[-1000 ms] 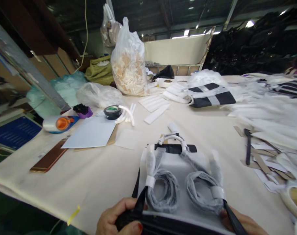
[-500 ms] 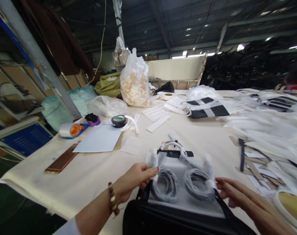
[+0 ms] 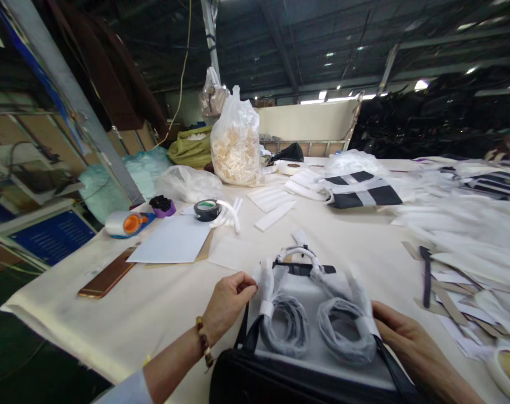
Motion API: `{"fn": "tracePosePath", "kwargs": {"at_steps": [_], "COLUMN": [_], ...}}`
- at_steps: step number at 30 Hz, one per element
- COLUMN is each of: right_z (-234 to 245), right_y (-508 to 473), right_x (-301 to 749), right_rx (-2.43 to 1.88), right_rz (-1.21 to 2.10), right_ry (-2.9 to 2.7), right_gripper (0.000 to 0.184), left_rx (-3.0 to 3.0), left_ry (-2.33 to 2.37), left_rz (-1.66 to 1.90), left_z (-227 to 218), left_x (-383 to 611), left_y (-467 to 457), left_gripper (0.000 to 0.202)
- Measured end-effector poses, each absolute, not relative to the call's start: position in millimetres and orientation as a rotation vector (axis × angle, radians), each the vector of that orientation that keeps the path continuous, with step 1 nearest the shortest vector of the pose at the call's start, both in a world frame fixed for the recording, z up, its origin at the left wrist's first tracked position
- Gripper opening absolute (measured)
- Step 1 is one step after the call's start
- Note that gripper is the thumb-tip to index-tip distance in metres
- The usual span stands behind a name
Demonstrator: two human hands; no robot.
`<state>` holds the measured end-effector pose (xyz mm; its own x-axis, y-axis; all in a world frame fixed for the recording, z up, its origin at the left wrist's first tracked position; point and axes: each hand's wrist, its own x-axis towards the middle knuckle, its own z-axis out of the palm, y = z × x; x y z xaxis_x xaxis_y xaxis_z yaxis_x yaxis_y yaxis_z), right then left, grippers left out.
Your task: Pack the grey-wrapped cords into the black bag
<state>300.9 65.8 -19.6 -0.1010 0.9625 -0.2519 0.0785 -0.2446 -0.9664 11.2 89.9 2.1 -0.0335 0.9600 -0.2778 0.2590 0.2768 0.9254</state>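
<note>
A single head-worn camera looks forward and down over the counter (image 3: pixel 162 303) from its near edge. Closest to the lens, at the bottom of the frame, are the left hand (image 3: pixel 227 300), the right hand (image 3: pixel 406 342) and a black bag (image 3: pixel 288 379); the far counter and the hall roof recede beyond.

A bag-making workshop floor.

You stand at a long cloth-covered worktable (image 3: pixel 111 314) under a dark metal-truss roof with strip lights. Around you lie rolls of tape (image 3: pixel 206 210), white wrapping sheets (image 3: pixel 456 219), cardboard strips (image 3: pixel 448 294), a finished striped bag (image 3: pixel 364 189), a plastic sack of offcuts (image 3: pixel 237 140) and heaps of black goods (image 3: pixel 440 120) behind.
</note>
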Motion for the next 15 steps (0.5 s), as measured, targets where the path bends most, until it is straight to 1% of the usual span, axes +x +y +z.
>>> {"fn": "tracePosePath", "kwargs": {"at_steps": [1,3,5,7,10,15], "right_z": [-23.6,-31.3,-36.5,-37.3,-32.2,-28.2], "right_y": [66.8,70.6,75.1,78.3,81.3,90.7], "right_x": [302.1,302.6,299.8,294.1,285.5,281.4], "right_rx": [-1.415,-1.423,-1.434,-1.482,-1.526,-1.629], "right_rz": [1.297,1.079,0.985,0.986,1.076,1.238], "right_ry": [-1.302,-1.355,-1.289,-1.22,-1.115,-1.122], "right_gripper": [0.021,0.023,0.025,0.026,0.023,0.021], "left_rx": [1.348,1.63,1.662,1.517,1.345,1.475], "left_ry": [1.557,1.595,1.567,1.462,1.344,1.643], "left_rz": [0.939,1.021,0.973,0.916,0.868,0.703], "left_z": [0.9,-4.3,-11.8,-18.5,-22.0,-19.4], "left_x": [9.3,8.2,9.8,12.4,16.1,24.2], "left_y": [89.5,91.5,96.0,100.7,105.5,106.3], "left_gripper": [0.023,0.023,0.023,0.025,0.027,0.017]}}
